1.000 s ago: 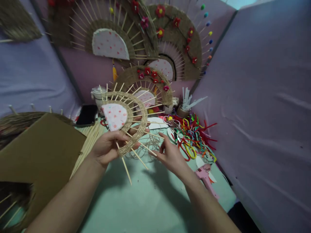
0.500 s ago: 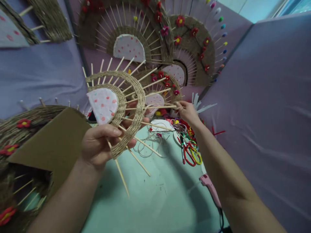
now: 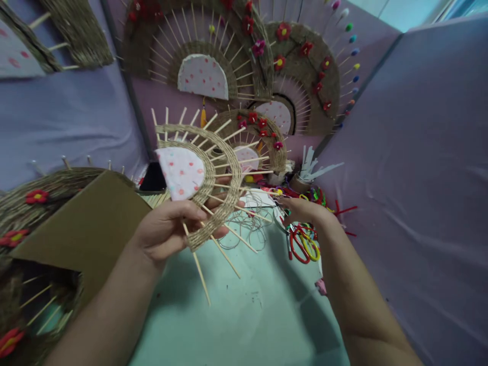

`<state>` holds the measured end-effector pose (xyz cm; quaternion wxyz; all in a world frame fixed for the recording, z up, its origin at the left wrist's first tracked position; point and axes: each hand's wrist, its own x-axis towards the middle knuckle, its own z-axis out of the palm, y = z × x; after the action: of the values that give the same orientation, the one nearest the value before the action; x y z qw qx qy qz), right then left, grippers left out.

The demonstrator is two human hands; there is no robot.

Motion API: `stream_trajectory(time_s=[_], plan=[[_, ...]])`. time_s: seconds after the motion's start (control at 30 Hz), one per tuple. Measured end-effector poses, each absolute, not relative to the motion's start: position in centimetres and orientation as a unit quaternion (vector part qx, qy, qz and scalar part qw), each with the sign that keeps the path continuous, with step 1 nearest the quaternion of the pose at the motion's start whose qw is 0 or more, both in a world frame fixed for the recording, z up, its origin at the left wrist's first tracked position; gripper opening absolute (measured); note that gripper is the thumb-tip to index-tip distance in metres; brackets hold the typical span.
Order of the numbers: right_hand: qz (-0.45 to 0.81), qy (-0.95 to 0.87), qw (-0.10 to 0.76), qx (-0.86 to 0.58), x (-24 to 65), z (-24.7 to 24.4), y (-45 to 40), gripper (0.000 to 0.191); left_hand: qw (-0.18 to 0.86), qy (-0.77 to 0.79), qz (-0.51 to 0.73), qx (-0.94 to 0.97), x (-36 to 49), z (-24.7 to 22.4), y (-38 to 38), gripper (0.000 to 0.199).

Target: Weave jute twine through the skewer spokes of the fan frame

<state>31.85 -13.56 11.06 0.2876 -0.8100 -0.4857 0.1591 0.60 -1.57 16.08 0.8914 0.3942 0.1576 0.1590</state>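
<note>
My left hand grips the lower part of a half-round woven fan, thumb in front and fingers behind. Thin wooden sticks radiate through its two bands of twisted straw cord. At its centre is a white half-disc with pink spots. My right hand is by the tip of a stick at the fan's right side, its fingers bent together. What those fingers hold is hard to make out against the clutter behind.
Red-handled scissors and yellow-handled ones lie right on the pale green table. Loose thin cord is tangled behind the fan. Brown cardboard stands left. Larger decorated fans line the back; a cup of white strips stands there.
The fan has shifted right and slightly down in my left hand. My right hand has dropped lower; the strand it pinched beside a stick no longer shows clearly. The pink tool is now mostly covered.
</note>
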Motion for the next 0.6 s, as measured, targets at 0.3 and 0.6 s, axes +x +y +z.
stream_trajectory(time_s=[0.3,0.6], plan=[[0.435,-0.543,0.518,-0.498,22.9,11.5,-12.6,0.051,0.897,0.154,0.096,0.404,2.3,14.1,-1.2,0.065],[0.469,-0.413,0.638,-0.450,23.3,9.1,-8.8,0.027,0.898,0.091,0.095,0.421,2.6,13.0,-0.3,0.064]])
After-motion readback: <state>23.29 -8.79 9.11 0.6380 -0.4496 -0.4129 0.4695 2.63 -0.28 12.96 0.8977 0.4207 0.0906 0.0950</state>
